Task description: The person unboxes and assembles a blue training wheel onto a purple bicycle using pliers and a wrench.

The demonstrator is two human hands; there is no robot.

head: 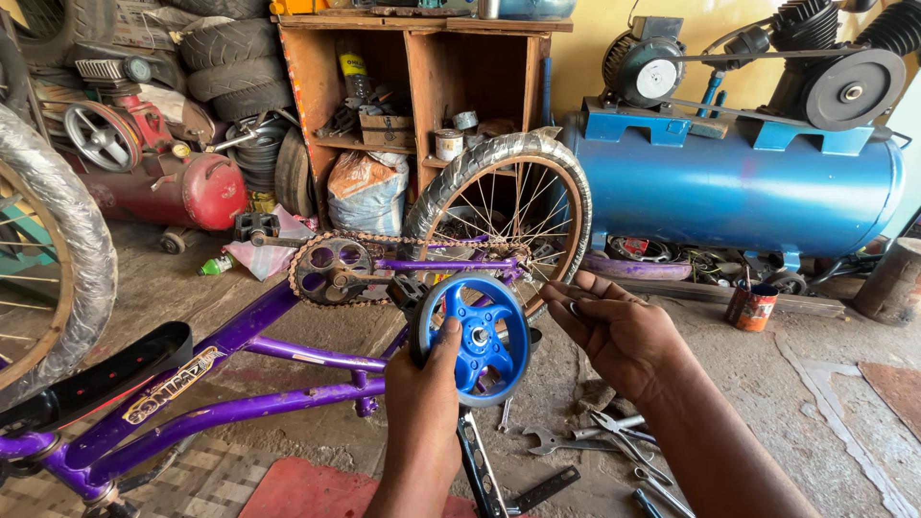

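The left hand [422, 398] grips the blue wheel [477, 336] from below; its black bracket [480, 465] hangs down between the forearms. The right hand [614, 331] hovers just right of the wheel, a narrow gap between them. Behind, the pedal [408, 290], chainring [331, 270] and rear wheel [508, 206] block the way forward. The purple frame [240, 350] bars the left. Wrenches [585, 441] and pliers [624, 446] litter the floor under the right wrist; open concrete [767, 384] lies further right

Blue compressor tank [739, 187] far right, motor [645, 69] on top. Red compressor [182, 187] far left, stacked tyres [225, 58] behind. Wooden shelf [417, 86] far centre, sack [367, 192] below. Paint tin [750, 307] right. Spanners [576, 441] near, on floor [825, 412].
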